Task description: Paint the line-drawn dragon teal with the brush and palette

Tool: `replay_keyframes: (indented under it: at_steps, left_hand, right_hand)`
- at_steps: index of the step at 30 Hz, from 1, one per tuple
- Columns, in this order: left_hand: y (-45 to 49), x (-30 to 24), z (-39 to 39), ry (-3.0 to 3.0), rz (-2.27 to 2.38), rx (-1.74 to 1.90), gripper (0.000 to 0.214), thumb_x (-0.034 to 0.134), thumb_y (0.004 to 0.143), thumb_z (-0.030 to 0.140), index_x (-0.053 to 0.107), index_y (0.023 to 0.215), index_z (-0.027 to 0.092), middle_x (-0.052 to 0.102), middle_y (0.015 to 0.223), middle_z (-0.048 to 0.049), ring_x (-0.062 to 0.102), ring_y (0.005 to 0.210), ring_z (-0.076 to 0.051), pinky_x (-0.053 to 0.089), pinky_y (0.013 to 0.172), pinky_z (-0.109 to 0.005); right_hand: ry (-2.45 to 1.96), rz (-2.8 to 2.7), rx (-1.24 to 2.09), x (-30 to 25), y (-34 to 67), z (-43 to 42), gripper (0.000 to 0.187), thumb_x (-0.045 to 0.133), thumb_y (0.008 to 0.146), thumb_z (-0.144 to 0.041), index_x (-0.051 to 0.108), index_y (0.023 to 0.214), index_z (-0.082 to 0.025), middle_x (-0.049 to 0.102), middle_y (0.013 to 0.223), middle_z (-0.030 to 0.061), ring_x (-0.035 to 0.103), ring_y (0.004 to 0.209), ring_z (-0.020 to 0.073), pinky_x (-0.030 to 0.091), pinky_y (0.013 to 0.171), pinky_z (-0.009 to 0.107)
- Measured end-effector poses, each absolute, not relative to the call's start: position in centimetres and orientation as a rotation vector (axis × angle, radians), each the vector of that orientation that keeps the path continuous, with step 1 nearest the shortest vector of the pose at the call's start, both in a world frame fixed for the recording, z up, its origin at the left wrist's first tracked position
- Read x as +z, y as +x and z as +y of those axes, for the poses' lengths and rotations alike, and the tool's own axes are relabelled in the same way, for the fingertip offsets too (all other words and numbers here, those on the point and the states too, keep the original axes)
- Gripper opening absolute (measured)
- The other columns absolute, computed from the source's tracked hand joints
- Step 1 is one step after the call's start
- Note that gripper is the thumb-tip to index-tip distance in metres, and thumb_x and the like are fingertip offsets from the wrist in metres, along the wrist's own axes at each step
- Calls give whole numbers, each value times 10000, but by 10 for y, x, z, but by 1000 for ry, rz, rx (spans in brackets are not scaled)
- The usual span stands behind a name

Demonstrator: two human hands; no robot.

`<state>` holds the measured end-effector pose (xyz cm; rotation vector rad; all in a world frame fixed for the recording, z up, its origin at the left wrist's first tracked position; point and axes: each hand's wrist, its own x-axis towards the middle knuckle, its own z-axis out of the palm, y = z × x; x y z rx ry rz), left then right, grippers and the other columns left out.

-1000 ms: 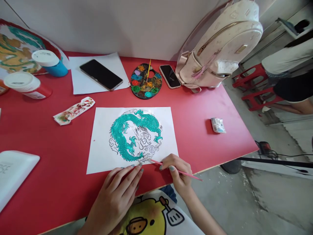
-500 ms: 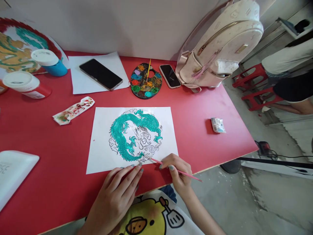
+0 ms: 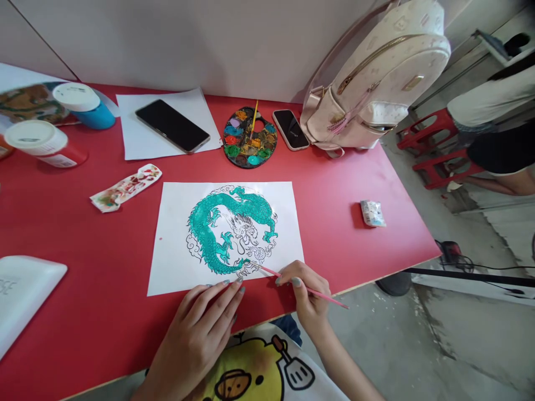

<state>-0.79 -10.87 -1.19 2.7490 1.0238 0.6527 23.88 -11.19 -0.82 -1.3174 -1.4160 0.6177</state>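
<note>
A white sheet with a line-drawn dragon (image 3: 204, 239) lies on the red table (image 3: 334, 223). Teal paint covers most of the dragon's body, while its head and the clouds are bare outlines. My right hand (image 3: 307, 292) pinches a thin pink paintbrush (image 3: 271, 272), whose tip touches the drawing at the end of the teal tail. Flat with fingers stretched out, my left hand (image 3: 204, 323) rests at the sheet's lower edge. Beyond the sheet sits a round paint palette (image 3: 240, 157), with a yellow brush (image 3: 254, 120) lying across it.
Paint jars with white lids, one blue (image 3: 98, 116) and one red (image 3: 71, 153), stand at the left. A stained tissue (image 3: 125, 189), two phones, a pink backpack (image 3: 384, 78) and a small packet (image 3: 373, 214) lie around. At far right, people sit on red stools (image 3: 438, 170).
The brush tip and my right hand have shifted slightly right along the tail. At the far left, the colourful painted sheet has dropped or tilted lower, baring more wall. My left hand stays put.
</note>
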Motion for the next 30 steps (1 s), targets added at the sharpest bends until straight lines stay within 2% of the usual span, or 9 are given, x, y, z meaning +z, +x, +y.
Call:
replay_keyframes:
  at_steps: [5, 11, 21, 30]
  left_hand:
    - [-8, -13, -109, 2747, 1032, 634, 443, 525, 1039, 112, 655, 1460, 151, 704, 1489, -73, 619, 1302, -291, 397, 1159, -480]
    - [-6, -15, -109, 2755, 1034, 683, 457, 497, 1039, 102, 646, 1470, 134, 723, 1460, -85, 625, 1281, -287, 403, 1152, -481]
    - [-9, -11, -109, 2778, 1023, 618, 449, 548, 1014, 94, 675, 1440, 153, 700, 1495, -76, 623, 1300, -288, 422, 1147, -475]
    - [-6, -10, -108, 2741, 1024, 689, 391, 508, 1048, 101, 685, 1397, 98, 733, 1441, -97, 633, 1273, -303, 401, 1142, -491]
  right_hand:
    - [-1297, -1419, 598, -8, 239, -111, 425, 466, 1122, -319, 749, 818, -225, 746, 691, 46, 718, 621, 190, 566, 579, 305]
    - [-1319, -1421, 596, -8, 239, -112, 438, 457, 1127, -338, 735, 808, -224, 739, 688, 48, 713, 616, 191, 573, 581, 313]
    - [-1234, -1504, 647, -6, 239, -110, 439, 443, 1127, -343, 741, 824, -230, 736, 677, 49, 705, 614, 194, 583, 593, 324]
    - [-1245, -1497, 654, -9, 240, -112, 450, 430, 1133, -356, 733, 826, -229, 727, 682, 50, 703, 628, 195, 576, 599, 325]
